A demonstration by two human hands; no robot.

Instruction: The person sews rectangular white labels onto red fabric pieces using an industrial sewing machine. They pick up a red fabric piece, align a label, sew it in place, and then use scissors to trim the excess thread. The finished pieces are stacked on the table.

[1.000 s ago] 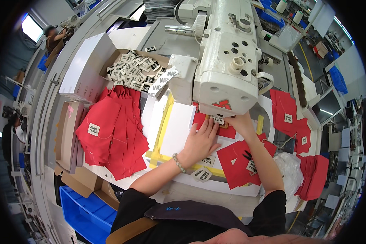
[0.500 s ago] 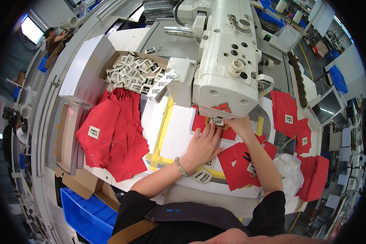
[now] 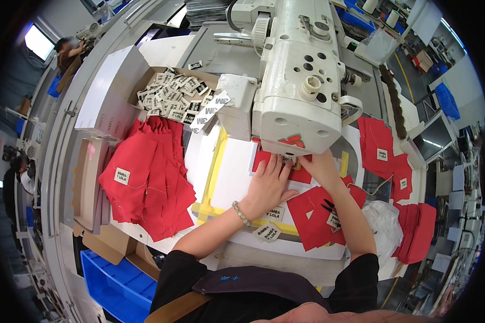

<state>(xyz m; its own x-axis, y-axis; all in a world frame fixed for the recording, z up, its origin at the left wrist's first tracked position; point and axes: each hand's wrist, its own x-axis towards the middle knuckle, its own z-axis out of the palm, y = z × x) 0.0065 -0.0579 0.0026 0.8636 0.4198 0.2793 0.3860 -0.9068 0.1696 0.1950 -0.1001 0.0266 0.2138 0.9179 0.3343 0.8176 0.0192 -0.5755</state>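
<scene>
More label [image 3: 276,214] shows beside the left hand [image 3: 267,187] now.

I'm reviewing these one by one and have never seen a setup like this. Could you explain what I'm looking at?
There is no robot here. A person works with two bare hands, and a fisheye camera on their head looks down, which bends the straight edges.

The big white machine looks like a sewing machine. Below its front, the left hand lies flat on a red cloth piece, fingertips near a small pale label. The right hand is opposite; whether it grips anything is unclear.

To the left are a red cloth pile and a box of labels. Black snips lie on more red cloth.
</scene>
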